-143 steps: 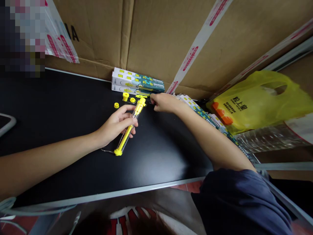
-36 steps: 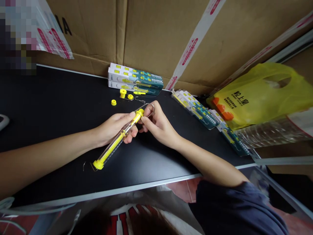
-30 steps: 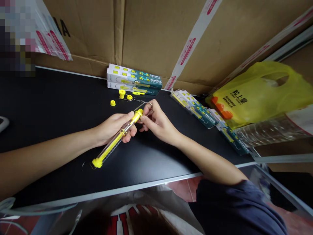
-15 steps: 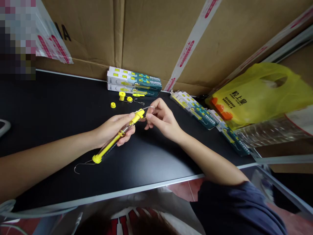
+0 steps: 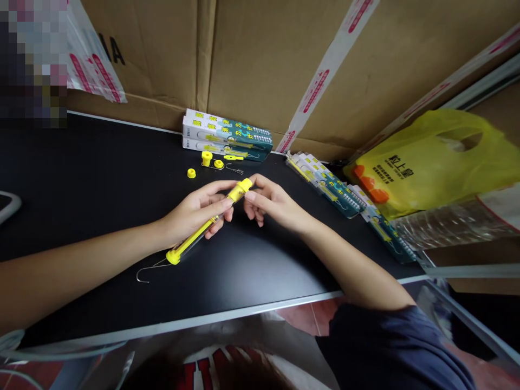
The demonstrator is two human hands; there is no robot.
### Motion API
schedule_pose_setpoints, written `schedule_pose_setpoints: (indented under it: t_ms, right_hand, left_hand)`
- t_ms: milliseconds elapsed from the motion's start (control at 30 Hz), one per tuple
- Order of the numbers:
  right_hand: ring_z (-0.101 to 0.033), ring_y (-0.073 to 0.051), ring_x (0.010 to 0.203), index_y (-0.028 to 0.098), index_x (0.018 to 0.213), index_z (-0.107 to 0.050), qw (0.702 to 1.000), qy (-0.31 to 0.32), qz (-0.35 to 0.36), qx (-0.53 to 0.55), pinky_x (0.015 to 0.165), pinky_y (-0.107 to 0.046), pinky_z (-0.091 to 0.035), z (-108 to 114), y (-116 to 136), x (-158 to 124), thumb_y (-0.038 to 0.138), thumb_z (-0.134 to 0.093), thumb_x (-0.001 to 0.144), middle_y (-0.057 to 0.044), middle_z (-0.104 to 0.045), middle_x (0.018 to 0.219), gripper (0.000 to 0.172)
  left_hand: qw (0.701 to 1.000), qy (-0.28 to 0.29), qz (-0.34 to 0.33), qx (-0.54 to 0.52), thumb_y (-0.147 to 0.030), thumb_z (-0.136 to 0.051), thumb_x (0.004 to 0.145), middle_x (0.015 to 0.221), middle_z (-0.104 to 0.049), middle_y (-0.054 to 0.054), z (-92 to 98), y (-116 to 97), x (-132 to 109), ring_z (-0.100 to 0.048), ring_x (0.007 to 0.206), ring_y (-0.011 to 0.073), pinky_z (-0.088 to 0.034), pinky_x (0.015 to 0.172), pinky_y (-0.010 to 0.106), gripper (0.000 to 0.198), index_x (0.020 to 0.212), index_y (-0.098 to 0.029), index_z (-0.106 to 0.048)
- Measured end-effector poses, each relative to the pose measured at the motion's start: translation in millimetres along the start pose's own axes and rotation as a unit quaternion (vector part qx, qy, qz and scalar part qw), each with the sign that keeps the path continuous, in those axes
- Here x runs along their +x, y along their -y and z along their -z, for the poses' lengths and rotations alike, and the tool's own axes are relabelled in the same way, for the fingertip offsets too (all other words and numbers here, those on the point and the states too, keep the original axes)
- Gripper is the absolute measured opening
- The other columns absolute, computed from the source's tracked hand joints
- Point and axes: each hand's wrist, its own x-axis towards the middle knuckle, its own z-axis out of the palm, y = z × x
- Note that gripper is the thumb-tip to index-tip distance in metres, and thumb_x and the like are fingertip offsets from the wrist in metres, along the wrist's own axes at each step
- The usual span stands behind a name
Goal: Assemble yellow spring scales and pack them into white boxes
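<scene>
My left hand (image 5: 199, 211) is wrapped round a clear tube with yellow ends, a spring scale (image 5: 195, 238), tilted with its upper end to the right. A wire hook (image 5: 143, 275) sticks out from its lower left end. At the yellow cap on the upper end, my right hand (image 5: 272, 203) has its thumb and index finger pressed to the cap; its other fingers are curled below. Behind the hands lie loose yellow parts: a spool-like piece (image 5: 206, 158), a small ring (image 5: 218, 163), another ring (image 5: 191, 173) and a small metal spring with a hook (image 5: 234, 169).
Printed boxes (image 5: 225, 138) are stacked against a large cardboard carton (image 5: 260, 65) at the back. More boxes (image 5: 325, 184) lie to the right, beside a yellow plastic bag (image 5: 426, 157). A white-edged object (image 5: 12, 206) is at the far left.
The wire loop at the scale's upper end, between my right fingers before, no longer stands out there. My right fingers now touch the cap. The view has shifted slightly.
</scene>
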Motion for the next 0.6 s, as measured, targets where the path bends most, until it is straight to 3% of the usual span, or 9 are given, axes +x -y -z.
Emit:
schedule_pose_setpoints:
  t_ms: [200,367,467,600]
  right_hand:
    - [-0.044,-0.005,0.050,0.019,0.100,-0.052,0.995,0.041,-0.039,0.079,0.041,-0.016,-0.047,-6,0,0,0.054,-0.075,0.081,0.008,-0.052,0.066,0.046]
    - [-0.027,-0.003,0.047,0.021,0.095,-0.049,0.986,0.039,-0.049,0.154,0.038,-0.014,-0.039,-12,-5,0,0.055,-0.072,0.084,0.011,-0.036,0.064,0.043]
    - [-0.027,-0.003,0.047,0.022,0.096,-0.048,0.987,0.038,-0.036,0.154,0.038,-0.013,-0.037,-13,-7,0,0.055,-0.071,0.085,0.011,-0.036,0.064,0.042]
    - [-0.030,-0.004,0.048,0.022,0.099,-0.047,0.987,0.039,-0.011,0.158,0.040,-0.014,-0.038,-16,-13,0,0.057,-0.069,0.086,0.011,-0.037,0.065,0.043]
  left_hand:
    - [0.999,-0.011,-0.018,0.026,-0.038,-0.069,0.089,0.074,-0.060,-0.006,-1.4,1,-2,-0.050,0.044,0.0053,-0.043,0.038,0.015,0.040,0.117,-0.022,-0.045]
    - [0.999,-0.024,-0.013,0.027,-0.038,-0.071,0.087,0.070,-0.061,-0.007,-3.6,1,-1,-0.048,0.041,0.0050,-0.042,0.035,0.014,0.038,0.105,-0.023,-0.041]
    - [0.999,-0.029,-0.018,0.027,-0.036,-0.071,0.087,0.071,-0.060,-0.007,-3.0,1,-1,-0.048,0.042,0.0050,-0.042,0.035,0.014,0.040,0.112,-0.023,-0.043]
    - [0.999,-0.007,-0.014,0.036,-0.035,-0.065,0.092,0.072,-0.059,-0.006,-1.2,-1,-4,-0.051,0.044,0.0061,-0.043,0.037,0.014,0.061,0.145,-0.029,-0.036]
